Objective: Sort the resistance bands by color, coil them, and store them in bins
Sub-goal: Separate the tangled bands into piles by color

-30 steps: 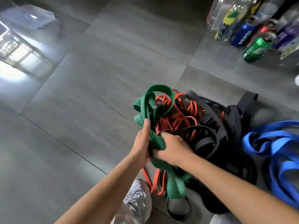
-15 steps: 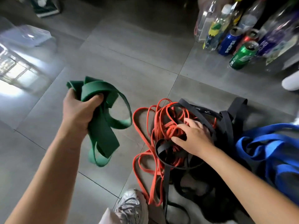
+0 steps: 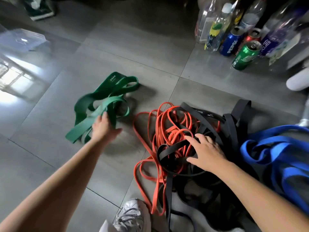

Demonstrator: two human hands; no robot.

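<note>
Sorting is being judged as barely begun. Only the green bands [image 3: 107,92] are lying apart on the floor, just left of the tangle, loose and uncoiled. In the tangle the orange bands [image 3: 160,124] are being left knotted with the black bands [image 3: 232,124]. The blue bands [image 3: 270,144] are heaped at its right. Nothing is being seen stored, and a clear bin [image 3: 25,39] is standing far left of the tangle.

The left hand [image 3: 103,129] is being extended onto the green bands, fingers loose and, through the blur, apparently gripping nothing. The right hand [image 3: 208,154] is being rested on the tangle, fingers spread and holding nothing.

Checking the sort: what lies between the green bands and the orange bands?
Head view: bare floor, plus part of the left hand, separates green bands and orange bands.
</note>
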